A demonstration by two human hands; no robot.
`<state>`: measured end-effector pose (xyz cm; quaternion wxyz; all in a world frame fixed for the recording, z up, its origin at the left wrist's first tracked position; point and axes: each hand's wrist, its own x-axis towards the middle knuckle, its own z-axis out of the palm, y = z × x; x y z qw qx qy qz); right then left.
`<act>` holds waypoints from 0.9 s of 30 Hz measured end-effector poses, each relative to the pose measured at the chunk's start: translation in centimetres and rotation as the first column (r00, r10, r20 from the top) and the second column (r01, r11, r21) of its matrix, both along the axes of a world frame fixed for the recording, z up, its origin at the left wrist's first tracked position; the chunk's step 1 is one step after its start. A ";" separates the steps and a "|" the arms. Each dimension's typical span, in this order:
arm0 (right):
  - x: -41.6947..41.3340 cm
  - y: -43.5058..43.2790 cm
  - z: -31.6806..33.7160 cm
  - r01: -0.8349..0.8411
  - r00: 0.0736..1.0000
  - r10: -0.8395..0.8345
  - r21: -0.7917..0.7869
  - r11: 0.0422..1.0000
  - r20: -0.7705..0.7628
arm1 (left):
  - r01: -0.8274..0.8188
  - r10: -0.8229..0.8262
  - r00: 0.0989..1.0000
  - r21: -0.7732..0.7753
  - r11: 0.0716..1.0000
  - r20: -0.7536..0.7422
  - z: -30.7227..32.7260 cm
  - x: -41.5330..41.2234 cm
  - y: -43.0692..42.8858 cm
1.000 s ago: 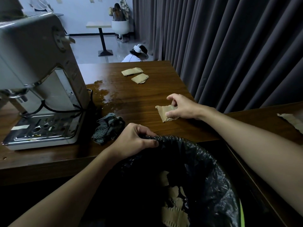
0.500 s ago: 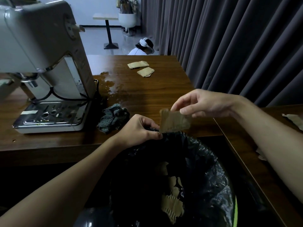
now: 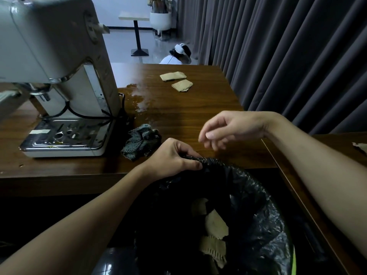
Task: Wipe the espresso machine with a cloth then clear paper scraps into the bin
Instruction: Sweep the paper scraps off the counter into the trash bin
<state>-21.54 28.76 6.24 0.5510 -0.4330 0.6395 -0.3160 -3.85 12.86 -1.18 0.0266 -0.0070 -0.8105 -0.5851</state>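
My left hand (image 3: pixel 174 156) pinches the rim of the black bin liner (image 3: pixel 256 197) at the table's front edge. My right hand (image 3: pixel 228 129) hovers just above the bin's rim, fingers apart and empty. Several brown paper scraps (image 3: pixel 215 225) lie inside the bin. Two more paper scraps (image 3: pixel 173 76) (image 3: pixel 182 85) lie flat at the far side of the wooden table (image 3: pixel 188 112). A dark crumpled cloth (image 3: pixel 142 140) rests beside the grey espresso machine (image 3: pixel 55 56), which stands at the left.
A wet patch (image 3: pixel 137 98) shines on the table right of the machine. A second table (image 3: pixel 327 147) at the right carries another scrap (image 3: pixel 360 145) at the frame's edge. Dark curtains (image 3: pixel 288 46) hang close behind. The machine's black cord (image 3: pixel 111 116) loops over its drip tray.
My right hand lifted a scrap off the table, carried it over the bin and released it; the hand is now empty. My left hand kept its hold on the liner.
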 end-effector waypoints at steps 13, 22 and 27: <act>-6.3 -11.1 -6.7 0.373 0.582 -0.399 -0.204 0.905 -0.708 | -0.027 0.027 1.000 0.010 1.000 -0.002 -0.4 -0.3 -0.1; -11.5 -15.9 -8.4 0.409 0.446 -0.279 -0.084 0.909 -0.850 | -0.047 0.047 0.999 0.016 0.999 -0.016 -0.2 -0.1 0.1; -12.1 -16.7 -8.3 0.397 0.422 -0.225 -0.044 0.917 -0.878 | -0.056 0.056 0.998 0.006 0.998 -0.012 0.2 0.0 0.1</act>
